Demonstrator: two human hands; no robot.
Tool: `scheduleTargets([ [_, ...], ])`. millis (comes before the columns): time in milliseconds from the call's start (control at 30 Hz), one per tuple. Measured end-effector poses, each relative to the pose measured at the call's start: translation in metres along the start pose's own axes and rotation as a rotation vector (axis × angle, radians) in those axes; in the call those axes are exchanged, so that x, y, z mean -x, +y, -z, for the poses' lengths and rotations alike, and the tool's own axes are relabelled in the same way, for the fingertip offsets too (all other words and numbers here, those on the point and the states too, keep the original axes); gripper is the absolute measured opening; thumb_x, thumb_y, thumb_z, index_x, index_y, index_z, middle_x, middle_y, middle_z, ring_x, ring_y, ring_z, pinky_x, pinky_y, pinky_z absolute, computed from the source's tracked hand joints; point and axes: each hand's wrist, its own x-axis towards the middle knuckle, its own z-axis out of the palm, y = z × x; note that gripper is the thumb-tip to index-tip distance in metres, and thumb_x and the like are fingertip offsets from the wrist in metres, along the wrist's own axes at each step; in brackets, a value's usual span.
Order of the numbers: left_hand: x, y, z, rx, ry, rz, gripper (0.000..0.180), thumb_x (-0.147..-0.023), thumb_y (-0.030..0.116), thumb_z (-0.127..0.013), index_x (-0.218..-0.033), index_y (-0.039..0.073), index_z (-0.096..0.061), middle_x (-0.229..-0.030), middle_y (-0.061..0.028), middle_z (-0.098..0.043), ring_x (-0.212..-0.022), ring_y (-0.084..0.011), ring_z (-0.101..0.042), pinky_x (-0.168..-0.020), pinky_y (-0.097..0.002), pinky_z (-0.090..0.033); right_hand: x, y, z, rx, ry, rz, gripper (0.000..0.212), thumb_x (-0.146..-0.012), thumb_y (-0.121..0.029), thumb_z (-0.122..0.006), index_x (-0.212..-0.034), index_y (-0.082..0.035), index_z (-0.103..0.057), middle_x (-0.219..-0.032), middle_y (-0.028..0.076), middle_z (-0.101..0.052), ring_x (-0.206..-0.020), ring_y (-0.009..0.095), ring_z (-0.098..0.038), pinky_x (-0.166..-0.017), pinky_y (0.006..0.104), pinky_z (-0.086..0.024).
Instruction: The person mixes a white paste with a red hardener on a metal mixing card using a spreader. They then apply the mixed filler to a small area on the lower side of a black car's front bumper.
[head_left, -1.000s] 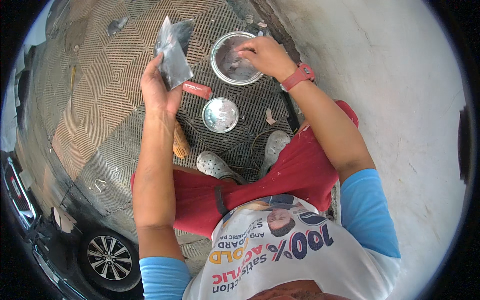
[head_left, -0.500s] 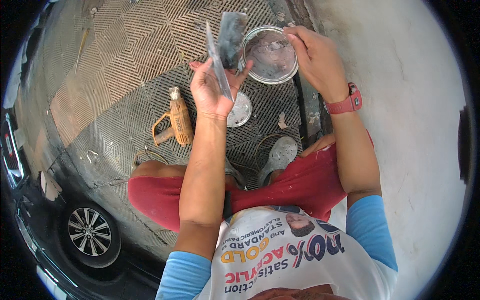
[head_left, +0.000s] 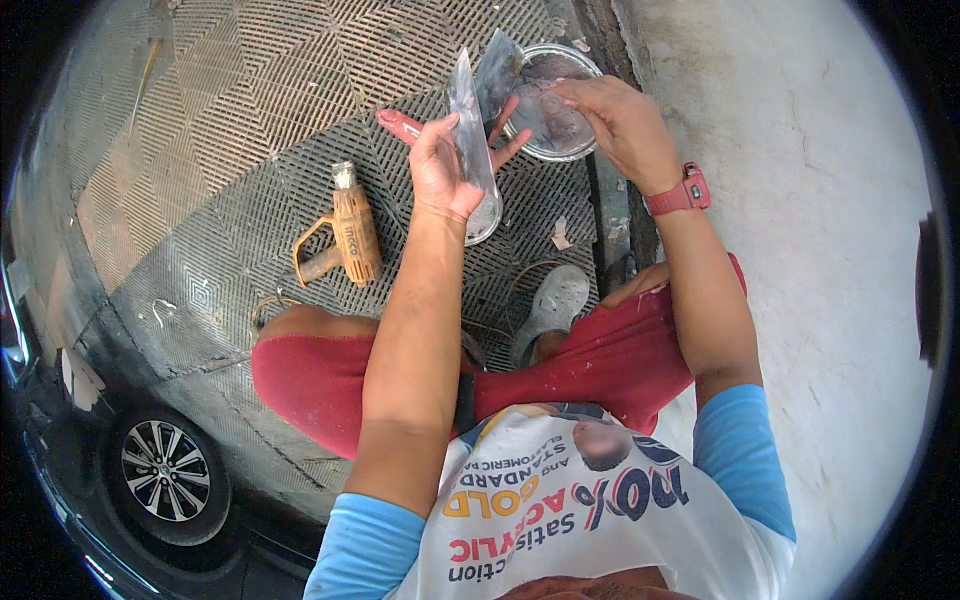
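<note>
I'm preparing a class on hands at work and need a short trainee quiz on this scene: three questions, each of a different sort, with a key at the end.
1. True or false: the red watch is on the left arm.
2. Multiple choice: the left hand holds
A a brush
B a thin, flat sheet
C a rope
3. Fill in: in this view, the right hand overlaps the open, round ____.

Key
1. False: the watch is on the right arm.
2. B
3. tin
</note>
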Motion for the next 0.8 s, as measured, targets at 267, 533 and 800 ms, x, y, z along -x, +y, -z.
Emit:
scheduleTargets([
  [267, -0.001, 0.000, 0.005, -0.017, -0.042, 0.016, 0.066, -0.090, 0.021, -0.064, -0.150, 0.004, -0.046, -0.159, -0.0214, -0.046, -0.149, -0.0477, -0.045, -0.118, -0.0691, -0.041, 0.002, 0.012, -0.004, 0.064, -0.046, -0.017, 0.025, -0.096, -0.013, -0.065, -0.117, -0.010, -0.077, -0.109, 0.013, -0.078, -0.102, 0.037, -0.072, -0.088, 0.0463, -0.058],
  [533, -0.001, 0.000, 0.007, -0.008, -0.018, 0.003, 0.064, -0.090, 0.021, -0.066, -0.147, 0.002, -0.046, -0.159, -0.0212, -0.046, -0.146, -0.0490, -0.047, -0.115, -0.0676, -0.044, 0.003, -0.002, 0.004, 0.148, -0.119, -0.171, 0.019, -0.099, -0.015, -0.061, -0.107, -0.006, -0.076, -0.090, 0.025, -0.072, -0.089, 0.044, -0.070, -0.078, 0.0540, -0.055],
  [800, 0.001, -0.002, 0.001, -0.036, 0.048, -0.021, 0.052, -0.090, 0.020, -0.066, -0.138, 0.004, -0.056, -0.157, -0.0195, -0.050, -0.146, -0.0521, -0.046, -0.117, -0.0694, -0.041, 0.010, -0.007, -0.002, 0.155, -0.133, -0.193, 0.018, -0.100, -0.016, -0.060, -0.095, -0.003, -0.072, -0.080, 0.027, -0.069, -0.079, 0.048, -0.070, -0.072, 0.0573, -0.055],
])
